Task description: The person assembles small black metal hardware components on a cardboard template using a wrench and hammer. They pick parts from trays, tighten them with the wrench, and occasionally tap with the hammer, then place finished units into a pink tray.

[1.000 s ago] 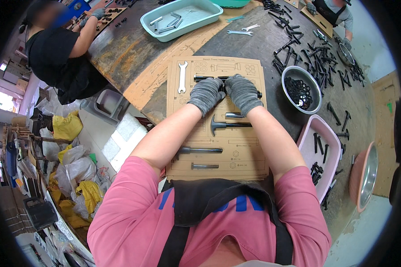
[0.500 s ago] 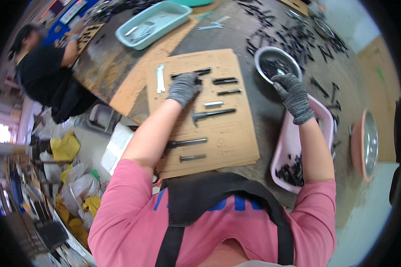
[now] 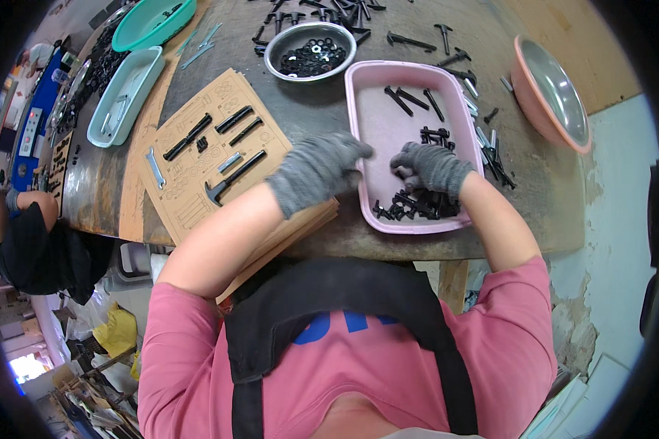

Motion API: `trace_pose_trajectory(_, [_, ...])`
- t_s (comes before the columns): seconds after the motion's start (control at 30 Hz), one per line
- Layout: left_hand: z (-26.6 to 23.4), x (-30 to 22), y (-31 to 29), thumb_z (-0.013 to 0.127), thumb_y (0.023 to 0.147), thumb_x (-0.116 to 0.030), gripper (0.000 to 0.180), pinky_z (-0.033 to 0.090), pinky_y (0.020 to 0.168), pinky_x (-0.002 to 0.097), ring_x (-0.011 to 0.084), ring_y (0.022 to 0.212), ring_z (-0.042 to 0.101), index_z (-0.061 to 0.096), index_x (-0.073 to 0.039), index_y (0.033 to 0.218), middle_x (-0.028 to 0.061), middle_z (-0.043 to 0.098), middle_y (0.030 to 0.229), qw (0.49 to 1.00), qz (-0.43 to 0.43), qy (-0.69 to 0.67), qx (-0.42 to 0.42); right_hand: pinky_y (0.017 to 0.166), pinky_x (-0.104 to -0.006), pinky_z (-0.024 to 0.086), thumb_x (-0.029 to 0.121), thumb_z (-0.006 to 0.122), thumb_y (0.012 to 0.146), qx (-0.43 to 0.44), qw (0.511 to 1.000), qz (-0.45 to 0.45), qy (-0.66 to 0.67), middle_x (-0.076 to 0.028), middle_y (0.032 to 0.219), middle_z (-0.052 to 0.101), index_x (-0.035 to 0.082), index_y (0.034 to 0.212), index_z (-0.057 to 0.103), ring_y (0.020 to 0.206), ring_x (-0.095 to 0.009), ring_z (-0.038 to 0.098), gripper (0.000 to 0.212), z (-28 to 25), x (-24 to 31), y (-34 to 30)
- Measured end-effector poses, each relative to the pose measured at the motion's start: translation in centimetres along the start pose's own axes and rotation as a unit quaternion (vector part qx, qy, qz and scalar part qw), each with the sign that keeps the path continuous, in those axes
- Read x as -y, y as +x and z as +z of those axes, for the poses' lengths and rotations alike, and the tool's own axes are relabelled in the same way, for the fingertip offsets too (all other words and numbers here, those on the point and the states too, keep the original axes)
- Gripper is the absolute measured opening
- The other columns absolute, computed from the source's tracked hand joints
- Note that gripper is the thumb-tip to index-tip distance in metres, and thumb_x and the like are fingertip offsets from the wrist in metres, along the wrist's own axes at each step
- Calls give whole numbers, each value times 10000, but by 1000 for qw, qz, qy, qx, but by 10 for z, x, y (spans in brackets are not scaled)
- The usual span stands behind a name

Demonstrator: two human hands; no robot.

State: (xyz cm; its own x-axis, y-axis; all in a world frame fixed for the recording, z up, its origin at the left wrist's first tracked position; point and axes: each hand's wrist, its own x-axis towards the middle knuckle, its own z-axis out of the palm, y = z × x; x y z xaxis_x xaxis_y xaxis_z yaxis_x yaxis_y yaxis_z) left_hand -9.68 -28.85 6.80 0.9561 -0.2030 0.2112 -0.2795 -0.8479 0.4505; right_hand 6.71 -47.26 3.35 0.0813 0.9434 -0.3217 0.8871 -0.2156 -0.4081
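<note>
My left hand (image 3: 321, 170), in a grey knit glove, has its fingers curled over the left rim of a pink plastic tray (image 3: 353, 102). My right hand (image 3: 430, 168), also gloved, is inside the tray with bent fingers just above a heap of short black bolts (image 3: 417, 205). Whatever its fingertips hold is hidden. Longer black bolts (image 3: 399, 101) lie toward the tray's far end. Left of my hands is a printed cardboard sheet (image 3: 190, 175) bearing an open-end wrench (image 3: 155, 168), a black T-shaped bolt (image 3: 234, 178), a silver sleeve (image 3: 229, 162) and several other black bolts.
A metal bowl (image 3: 272, 55) of black and silver washers stands beyond the tray. Black T-shaped bolts (image 3: 411, 41) lie scattered behind it. A pink basin (image 3: 538, 95) is at the right, teal trays (image 3: 155, 62) at the far left. Another person (image 3: 40, 249) works at the left edge.
My view has turned to the right. My left hand has left the cardboard sheet for the pink tray's rim. My right hand has moved from the metal bowl down into the tray.
</note>
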Motion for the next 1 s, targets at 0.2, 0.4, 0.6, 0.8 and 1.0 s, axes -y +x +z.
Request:
trace_pose_trajectory(0.2, [39, -43, 58, 592, 741, -237, 254, 480, 709, 368, 269, 803, 596, 607, -124, 968, 99, 614, 826, 919, -48, 135, 367, 717, -391, 450, 116, 605, 682, 58, 994, 43, -85, -170, 874, 543, 75, 886, 586, 820, -327, 568, 209, 10, 6, -1])
trace_pose_trajectory(0.4, [71, -52, 67, 597, 720, -295, 267, 490, 674, 387, 287, 744, 612, 627, -80, 874, 144, 624, 779, 921, -60, 123, 364, 744, -387, 449, 107, 589, 657, -68, 997, 32, -3, -159, 845, 571, 56, 942, 581, 810, -317, 565, 290, 4, -10, -19])
trace_pose_trajectory(0.6, [90, -49, 70, 544, 769, -239, 211, 484, 700, 396, 308, 791, 604, 619, -79, 883, 156, 612, 808, 946, -46, 90, 307, 775, -383, 428, 90, 563, 679, -80, 995, 51, 21, -172, 836, 565, 22, 871, 594, 838, -317, 538, 207, -11, -24, -40])
trace_pose_trajectory(0.8, [85, -34, 78, 559, 759, -179, 181, 470, 743, 386, 306, 845, 592, 606, -86, 907, 179, 599, 853, 941, -62, 122, 309, 766, -380, 437, 103, 577, 697, -84, 995, 62, 9, -153, 826, 578, 36, 863, 598, 821, -314, 554, 180, 0, -12, -44])
trace_pose_trajectory(1.0, [61, -32, 82, 608, 694, -129, 196, 478, 712, 364, 296, 796, 594, 596, -79, 882, 152, 606, 812, 959, -121, 87, 241, 724, -388, 458, 227, 591, 734, -12, 996, 59, -73, -135, 821, 581, 80, 882, 621, 808, -301, 579, 211, 3, 12, -41])
